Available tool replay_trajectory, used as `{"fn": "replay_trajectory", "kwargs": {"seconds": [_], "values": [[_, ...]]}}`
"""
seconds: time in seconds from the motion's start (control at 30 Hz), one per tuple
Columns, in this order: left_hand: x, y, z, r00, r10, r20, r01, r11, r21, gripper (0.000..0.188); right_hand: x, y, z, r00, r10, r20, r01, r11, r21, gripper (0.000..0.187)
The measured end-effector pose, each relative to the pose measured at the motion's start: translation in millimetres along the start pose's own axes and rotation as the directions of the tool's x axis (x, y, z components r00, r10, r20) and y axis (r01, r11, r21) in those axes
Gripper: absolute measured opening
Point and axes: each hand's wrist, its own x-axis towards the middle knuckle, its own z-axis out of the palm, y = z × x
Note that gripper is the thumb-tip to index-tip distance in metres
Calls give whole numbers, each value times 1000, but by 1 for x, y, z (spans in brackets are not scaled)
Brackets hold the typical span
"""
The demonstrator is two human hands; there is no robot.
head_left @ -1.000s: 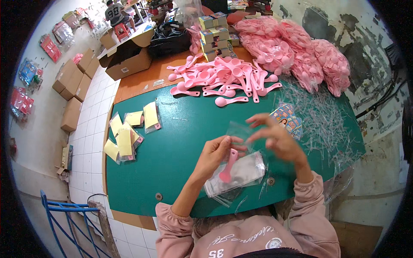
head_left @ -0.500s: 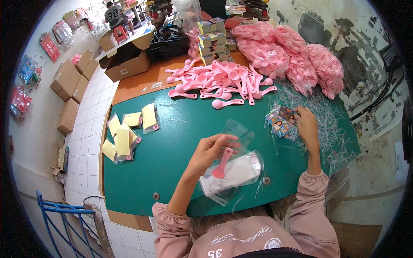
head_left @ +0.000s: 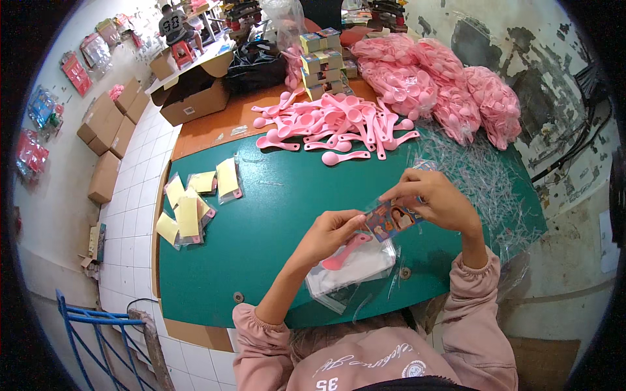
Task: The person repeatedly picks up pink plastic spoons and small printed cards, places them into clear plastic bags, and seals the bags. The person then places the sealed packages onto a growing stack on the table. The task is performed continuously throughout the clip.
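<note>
Both my hands meet above a stack of clear plastic bags (head_left: 352,274) near the table's front edge. My right hand (head_left: 440,199) grips a small printed picture card (head_left: 393,220) with a blue and orange face. My left hand (head_left: 331,236) pinches a clear bag, its thumb at the card's left edge; the bag is mostly hidden behind the card. A pink scoop (head_left: 345,253) slants below the left fingers, over the stack. Whether those fingers also hold it, I cannot tell.
A heap of pink measuring spoons (head_left: 339,120) lies at the back, beside bulging bags of spoons (head_left: 437,85). Stacked card bundles (head_left: 322,62) stand behind. Packed pouches with yellow cards (head_left: 189,215) lie left. Plastic strips (head_left: 486,189) litter the right; an open carton (head_left: 193,98) sits back left.
My right hand has come left from the right side with a picture card and now meets the left hand. The pink scoop has tilted and shifted slightly right.
</note>
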Motion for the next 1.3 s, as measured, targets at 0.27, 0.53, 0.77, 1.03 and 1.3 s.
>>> {"fn": "replay_trajectory", "kwargs": {"seconds": [0.27, 0.53, 0.77, 1.03, 1.3], "values": [[3, -7, 5, 995, 99, -23, -95, 987, 127, 39, 10, -8, 27, 988, 122, 97, -142, 962, 234, 20], [-17, -20, -19, 978, 201, 59, -210, 919, 334, 59, -3, 16, 43, 963, 196, 184, -254, 888, 383, 21], [-35, -18, -43, 992, 79, 100, -71, 994, -77, 57, -8, 35, 53, 945, 196, 263, -326, 643, 693, 30], [-38, -17, -38, 990, 65, 123, -59, 997, -58, 53, -14, 34, 64, 943, 317, 103, -303, 687, 660, 19], [-41, -43, -14, 948, 93, -303, -80, 995, 56, 56, -4, -2, 62, 903, 400, -158, -298, 846, 441, 22]]}}
